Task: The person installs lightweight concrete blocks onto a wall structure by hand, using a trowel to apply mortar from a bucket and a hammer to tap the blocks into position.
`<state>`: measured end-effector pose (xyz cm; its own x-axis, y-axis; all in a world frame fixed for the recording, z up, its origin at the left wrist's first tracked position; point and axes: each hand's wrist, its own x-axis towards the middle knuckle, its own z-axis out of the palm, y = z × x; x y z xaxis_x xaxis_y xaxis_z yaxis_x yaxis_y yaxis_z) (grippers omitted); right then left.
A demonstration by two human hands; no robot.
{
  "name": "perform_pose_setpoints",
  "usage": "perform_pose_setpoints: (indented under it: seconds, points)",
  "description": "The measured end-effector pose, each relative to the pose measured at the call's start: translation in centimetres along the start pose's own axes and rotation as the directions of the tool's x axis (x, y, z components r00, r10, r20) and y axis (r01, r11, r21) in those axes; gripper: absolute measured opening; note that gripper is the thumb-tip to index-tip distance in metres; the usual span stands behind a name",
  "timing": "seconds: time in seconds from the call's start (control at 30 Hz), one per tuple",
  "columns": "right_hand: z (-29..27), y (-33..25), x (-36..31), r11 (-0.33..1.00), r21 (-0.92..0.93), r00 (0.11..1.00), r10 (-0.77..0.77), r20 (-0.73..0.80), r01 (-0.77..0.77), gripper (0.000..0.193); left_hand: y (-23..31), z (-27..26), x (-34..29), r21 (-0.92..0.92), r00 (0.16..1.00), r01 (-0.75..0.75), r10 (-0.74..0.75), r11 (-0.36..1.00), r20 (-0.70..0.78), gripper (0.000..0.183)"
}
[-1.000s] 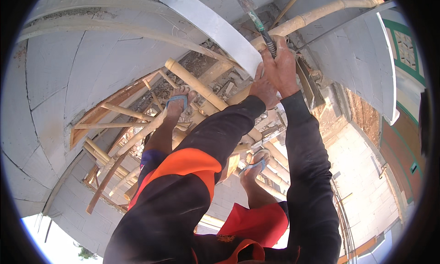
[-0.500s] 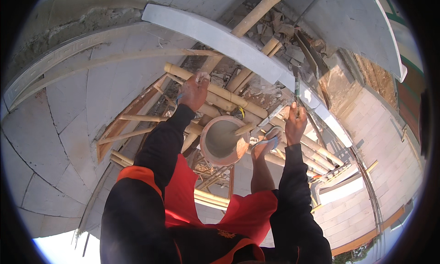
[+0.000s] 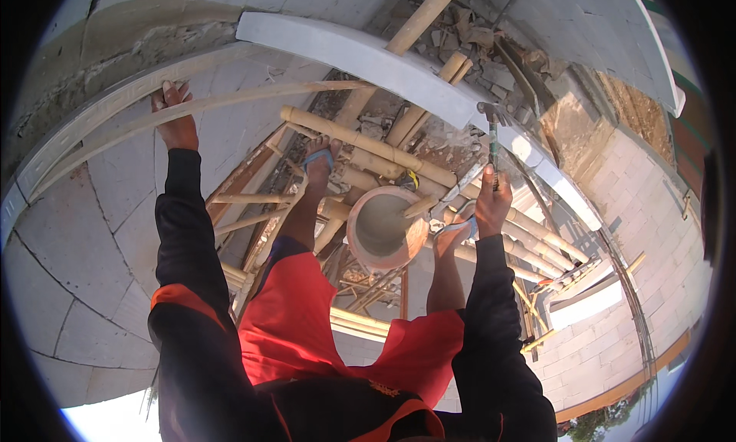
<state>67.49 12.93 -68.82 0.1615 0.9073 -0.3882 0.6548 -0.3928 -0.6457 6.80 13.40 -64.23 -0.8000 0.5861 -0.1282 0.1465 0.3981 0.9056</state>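
Observation:
My left hand is raised to the wall at far left. Its fingertips rest by the lower edge of a pale patterned moulding strip, and a thin wooden batten crosses at the same hand; the fingers look apart, and I see nothing held in them. In my right hand a hammer stands upright, gripped low on its green handle with the metal head up. Between my feet sits a round clay-coloured bucket of grey wet mortar, a wooden tool handle leaning over its rim.
Bamboo poles form the scaffold under my sandalled feet. A long white beam curves across in front, with rubble below and beyond it. Grey block walls rise at left, and a paler block wall stands at right.
My left hand has moved up and left, from above the bamboo to the moulding strip. The hammer's head has come into clearer view, while my right hand stays nearly in place.

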Motion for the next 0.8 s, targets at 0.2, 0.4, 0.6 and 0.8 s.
perform_pose_setpoints:
  seconds: [0.2, 0.4, 0.6, 0.8]
  points:
    - [0.0, 0.0, -0.4, 0.995, 0.008, 0.994, 0.099, 0.053, -0.100, 0.049, 0.5, -0.8, 0.8, 0.211, 0.996, -0.091, 0.086, 0.973, 0.032, 0.038]
    - [0.1, -0.4, -0.4, 0.991, -0.051, 0.989, 0.129, 0.069, -0.126, 0.054, -0.1, -1.8, 1.6, 0.241, 0.993, -0.113, 0.098, 0.964, 0.072, 0.039]
    - [0.1, -0.2, -0.5, 0.985, -0.061, 0.985, 0.167, 0.052, -0.164, 0.055, -2.5, -4.0, 3.8, 0.253, 0.987, -0.121, 0.091, 0.960, 0.130, 0.043]
    - [-0.6, 0.3, -0.4, 0.982, -0.111, 0.987, 0.158, 0.036, -0.153, 0.054, -2.1, -0.6, -3.0, 0.346, 0.948, 0.167, -0.246, 0.923, 0.200, 0.037]
